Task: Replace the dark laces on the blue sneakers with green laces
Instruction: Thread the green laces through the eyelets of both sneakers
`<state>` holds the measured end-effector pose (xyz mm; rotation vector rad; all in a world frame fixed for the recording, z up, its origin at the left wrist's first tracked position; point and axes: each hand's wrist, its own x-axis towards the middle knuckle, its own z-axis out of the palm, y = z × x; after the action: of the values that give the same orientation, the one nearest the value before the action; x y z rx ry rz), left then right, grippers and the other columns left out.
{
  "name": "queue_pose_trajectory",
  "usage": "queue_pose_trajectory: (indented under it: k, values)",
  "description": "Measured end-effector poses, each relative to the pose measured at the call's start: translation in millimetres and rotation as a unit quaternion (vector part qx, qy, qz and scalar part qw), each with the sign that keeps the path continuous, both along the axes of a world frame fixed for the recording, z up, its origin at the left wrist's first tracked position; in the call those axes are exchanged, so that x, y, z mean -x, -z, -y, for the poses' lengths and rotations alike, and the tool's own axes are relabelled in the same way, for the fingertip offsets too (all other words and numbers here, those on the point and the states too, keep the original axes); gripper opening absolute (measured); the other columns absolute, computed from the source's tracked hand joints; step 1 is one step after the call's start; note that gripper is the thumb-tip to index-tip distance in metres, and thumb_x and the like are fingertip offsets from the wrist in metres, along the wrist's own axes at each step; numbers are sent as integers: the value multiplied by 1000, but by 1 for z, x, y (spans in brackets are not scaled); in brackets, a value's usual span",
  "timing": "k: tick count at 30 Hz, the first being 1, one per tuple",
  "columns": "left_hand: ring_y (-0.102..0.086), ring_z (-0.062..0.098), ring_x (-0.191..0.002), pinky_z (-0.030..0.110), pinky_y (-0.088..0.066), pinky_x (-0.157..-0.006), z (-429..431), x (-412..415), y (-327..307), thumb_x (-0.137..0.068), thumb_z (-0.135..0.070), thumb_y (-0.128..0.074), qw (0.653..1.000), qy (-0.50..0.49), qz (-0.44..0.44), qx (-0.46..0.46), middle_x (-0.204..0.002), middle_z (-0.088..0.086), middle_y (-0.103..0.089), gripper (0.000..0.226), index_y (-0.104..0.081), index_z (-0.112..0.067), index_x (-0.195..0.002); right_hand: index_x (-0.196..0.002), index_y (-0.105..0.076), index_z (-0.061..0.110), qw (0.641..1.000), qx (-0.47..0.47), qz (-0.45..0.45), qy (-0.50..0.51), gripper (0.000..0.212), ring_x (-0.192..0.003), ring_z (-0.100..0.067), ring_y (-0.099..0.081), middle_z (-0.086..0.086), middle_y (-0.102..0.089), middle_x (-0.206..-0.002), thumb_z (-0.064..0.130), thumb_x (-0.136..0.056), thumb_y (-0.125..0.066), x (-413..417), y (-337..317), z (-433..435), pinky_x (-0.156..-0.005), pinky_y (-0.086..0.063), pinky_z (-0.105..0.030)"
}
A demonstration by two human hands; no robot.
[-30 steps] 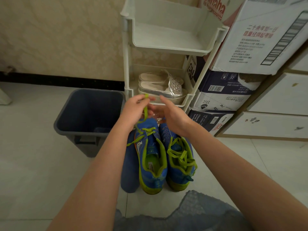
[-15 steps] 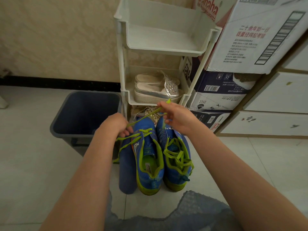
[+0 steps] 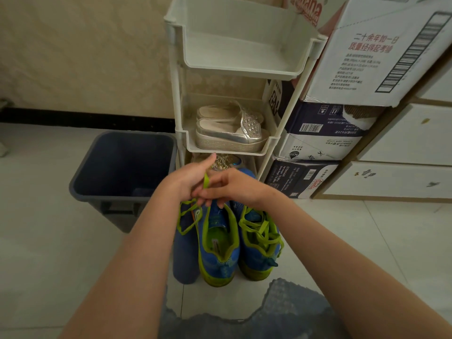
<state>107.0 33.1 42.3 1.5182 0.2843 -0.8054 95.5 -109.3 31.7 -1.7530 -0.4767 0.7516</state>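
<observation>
Two blue sneakers with green trim stand side by side on the floor, toes toward the rack. The left sneaker (image 3: pixel 217 243) has a green lace (image 3: pixel 188 216) partly threaded, with a loose loop hanging off its left side. The right sneaker (image 3: pixel 259 243) is laced in green. My left hand (image 3: pixel 188 179) and my right hand (image 3: pixel 234 187) meet above the left sneaker's toe, both pinching a strand of the green lace that runs up between them. A blue insole (image 3: pixel 186 260) lies left of the shoes.
A dark grey bin (image 3: pixel 102 196) stands to the left. A white plastic rack (image 3: pixel 244 72) holds silver shoes (image 3: pixel 230 133) on its middle shelf. Cardboard boxes (image 3: pixel 318 143) are stacked to the right, beside white drawers (image 3: pixel 403 179). Light tiled floor lies on both sides.
My hands have come together over the left sneaker's toe. The lace that was stretched slanting between them now stands short and upright between my fingers.
</observation>
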Motion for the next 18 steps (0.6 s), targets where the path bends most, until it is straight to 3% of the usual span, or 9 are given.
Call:
queue_pose_trajectory:
  k: [3, 5, 7, 9, 11, 13, 16, 18]
  values:
    - [-70, 13, -64, 24, -55, -58, 4, -4, -4, -103, -38, -29, 985, -102, 5, 142, -85, 6, -73, 48, -65, -8, -97, -103, -68, 1, 999, 31, -7, -16, 16, -68, -4, -60, -8, -69, -87, 10, -93, -59, 3, 6, -3, -55, -45, -15]
    - [-60, 4, -46, 17, -49, -48, 4, -4, -8, -104, -28, -32, 963, -207, 21, 173, -68, -2, -68, 37, -60, -8, -90, -105, -68, 1, 999, 49, -18, -14, 19, -66, -3, -60, -8, -70, -87, 12, -93, -60, 3, 9, -3, -55, -45, -14]
    - [-36, 1, -34, 13, -31, -35, 2, -4, -8, -104, -29, -33, 961, -245, 54, 119, -58, -4, -49, 34, -57, -9, -92, -112, -66, 1, 998, 57, -25, -5, 23, -64, -3, -60, -10, -70, -89, 12, -93, -60, 2, 10, 1, -54, -46, -14]
    - [-30, 1, -37, 13, -24, -36, -1, -3, -6, -104, -28, -31, 966, -227, 125, 12, -61, -4, -40, 33, -58, -10, -101, -123, -59, 6, 997, 57, -52, 15, 30, -63, -6, -61, -13, -70, -95, 12, -93, -58, -1, 8, 6, -53, -47, -16]
    - [-40, 3, -51, 13, -34, -46, -1, -2, -6, -102, -21, -38, 956, -163, 224, -98, -66, -3, -46, 27, -63, -11, -106, -127, -54, 8, 989, 16, -106, 98, 32, -60, -10, -59, -11, -70, -92, 12, -95, -55, -7, 6, 10, -50, -45, -18]
    - [-46, 4, -62, 9, -39, -55, 4, 0, -4, -99, -18, -46, 942, -80, 291, -145, -72, -2, -54, 23, -67, -9, -106, -121, -60, 7, 963, -61, -161, 210, 30, -52, -11, -51, -6, -64, -79, 23, -97, -51, -14, 4, 12, -46, -40, -19]
    - [-49, 6, -67, 18, -40, -64, 8, 1, -3, -97, -23, -51, 945, 9, 282, -163, -75, -6, -62, 22, -68, -12, -105, -100, -64, 8, 953, -92, -123, 261, 35, -48, -10, -42, 1, -58, -66, 40, -95, -53, -18, 5, 11, -44, -34, -19]
    - [-49, 6, -67, 20, -39, -64, 5, 1, -4, -96, -22, -53, 949, 33, 263, -169, -69, -13, -64, 18, -69, -16, -100, -94, -66, 8, 961, -57, -50, 265, 27, -44, -8, -39, 6, -57, -59, 34, -92, -61, -15, 11, 10, -41, -31, -19]
